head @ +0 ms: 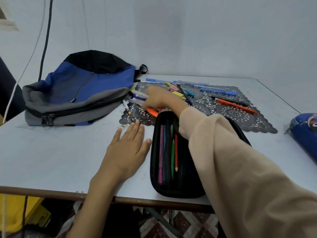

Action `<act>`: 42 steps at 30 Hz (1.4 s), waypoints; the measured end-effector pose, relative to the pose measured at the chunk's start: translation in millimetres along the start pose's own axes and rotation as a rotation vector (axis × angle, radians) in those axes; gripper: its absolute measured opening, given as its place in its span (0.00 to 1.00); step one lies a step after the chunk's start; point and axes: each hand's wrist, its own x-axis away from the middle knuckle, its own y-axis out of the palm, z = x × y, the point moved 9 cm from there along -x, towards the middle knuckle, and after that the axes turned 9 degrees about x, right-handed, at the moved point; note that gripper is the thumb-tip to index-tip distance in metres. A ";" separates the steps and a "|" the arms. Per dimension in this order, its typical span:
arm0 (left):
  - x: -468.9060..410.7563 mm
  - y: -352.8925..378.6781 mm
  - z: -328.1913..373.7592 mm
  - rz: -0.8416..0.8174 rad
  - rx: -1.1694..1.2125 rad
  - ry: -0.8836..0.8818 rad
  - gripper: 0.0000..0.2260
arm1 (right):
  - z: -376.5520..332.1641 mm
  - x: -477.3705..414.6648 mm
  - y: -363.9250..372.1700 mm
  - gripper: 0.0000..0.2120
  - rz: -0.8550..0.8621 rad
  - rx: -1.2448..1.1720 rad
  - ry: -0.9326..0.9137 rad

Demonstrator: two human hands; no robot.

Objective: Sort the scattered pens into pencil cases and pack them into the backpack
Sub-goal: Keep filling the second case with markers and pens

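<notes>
Smooth pale tabletop [60,152], lacy dark mat [240,117], oblong black pencil case [181,193]

Open tabletop [51,152] near-left; backpack [85,90] blocks far left, pencil case [171,191] centre, pens [235,104] crowd mat [240,117].

A pale table [51,152] with a brown front edge is carrying a blue, grey and black backpack [82,86] lying at the far left and a black lace mat [240,117] spreading just beside it. An open black pencil case [185,186] is sitting near the front edge with its far end overlapping the mat, a blue pencil case [307,133] is lying at the right edge, partly out of view, and the left hand [127,152] is resting flat just left of the black case. A small pale strip [122,127], possibly a ruler, is lying by that hand's fingertips [137,123].
</notes>
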 end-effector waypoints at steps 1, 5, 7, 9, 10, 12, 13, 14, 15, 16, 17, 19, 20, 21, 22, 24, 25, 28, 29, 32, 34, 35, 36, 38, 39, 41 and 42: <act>0.0 0.3 -0.3 0.001 0.002 0.000 0.43 | 4.3 1.7 -6.2 0.13 0.006 -0.071 0.001; 0.3 0.8 -1.0 0.001 0.005 0.004 0.43 | 39.0 9.9 -32.8 0.16 0.105 -0.504 0.079; 0.0 0.6 -1.0 0.002 0.003 0.002 0.43 | 59.7 10.8 -42.7 0.13 0.177 -0.671 0.138; 0.2 0.7 -0.6 -0.002 0.008 0.001 0.44 | 79.5 9.6 -43.9 0.06 0.197 -0.917 0.204; 0.2 0.7 -0.4 -0.002 0.008 0.002 0.44 | 88.0 10.4 -43.5 0.05 0.194 -1.037 0.230; 0.5 0.7 -0.7 -0.002 0.005 0.002 0.43 | 106.0 12.8 -44.2 0.04 0.207 -1.132 0.298; 0.4 0.8 -0.8 -0.003 0.005 0.002 0.43 | 116.0 15.2 -45.4 0.05 0.231 -1.125 0.343; 0.3 0.8 -0.9 -0.002 0.007 0.002 0.43 | 126.5 17.1 -47.3 0.07 0.266 -1.113 0.381; 0.1 0.8 -0.9 0.000 0.011 0.003 0.43 | 137.3 17.7 -49.4 0.10 0.311 -1.094 0.420; -0.3 0.6 -1.0 0.001 0.015 0.003 0.43 | 147.0 19.0 -51.8 0.13 0.355 -1.059 0.456; -0.3 0.5 -0.9 0.002 0.018 0.004 0.43 | 154.8 21.6 -53.6 0.16 0.389 -1.003 0.491; -0.4 0.9 -1.2 0.000 0.017 0.004 0.43 | 167.1 23.4 -52.1 0.18 0.425 -0.905 0.533; -0.5 1.2 -1.7 0.000 0.017 0.004 0.43 | 171.6 22.9 -50.1 0.16 0.438 -0.871 0.541; -0.5 1.5 -1.9 0.000 0.017 0.005 0.43 | 174.8 24.0 -48.9 0.15 0.457 -0.821 0.553; -0.4 1.8 -2.1 0.000 0.016 0.007 0.43 | 177.3 26.1 -48.8 0.13 0.475 -0.734 0.564; -0.3 1.8 -2.8 0.001 0.015 0.009 0.43 | 179.2 29.9 -52.0 0.13 0.492 -0.446 0.577; -0.5 1.9 -2.8 0.001 0.016 0.008 0.43 | 177.6 31.1 -53.5 0.14 0.490 -0.309 0.566; -1.3 1.7 -2.1 -0.002 0.021 0.007 0.43 | 172.9 30.8 -47.3 0.14 0.427 -0.125 0.515; -1.1 1.9 -2.2 -0.006 0.020 0.007 0.43 | 170.7 29.0 -43.2 0.13 0.393 -0.103 0.490; -0.6 1.5 -2.5 -0.009 0.018 0.007 0.43 | 160.3 24.4 -31.9 0.08 0.284 -0.042 0.396; -0.1 1.1 -2.3 -0.008 0.024 0.007 0.43 | 157.2 22.9 -28.3 0.05 0.240 -0.008 0.368; -0.1 0.8 -1.9 -0.006 0.026 0.007 0.43 | 157.3 22.4 -28.7 0.05 0.240 0.011 0.369; 0.0 0.6 -1.8 -0.004 0.027 0.008 0.43 | 157.6 22.6 -30.3 0.05 0.249 0.025 0.375; 0.0 0.8 -1.5 -0.006 0.029 0.009 0.43 | 160.1 23.4 -32.2 0.04 0.263 0.032 0.394; -0.2 1.0 -1.5 -0.007 0.029 0.008 0.43 | 161.9 24.1 -33.3 0.04 0.272 0.034 0.402; -0.3 1.2 -1.6 -0.008 0.023 0.006 0.43 | 163.9 25.5 -37.0 0.03 0.300 0.051 0.415; -0.3 1.3 -1.6 -0.008 0.020 0.005 0.43 | 164.2 25.2 -38.7 0.02 0.311 0.068 0.419</act>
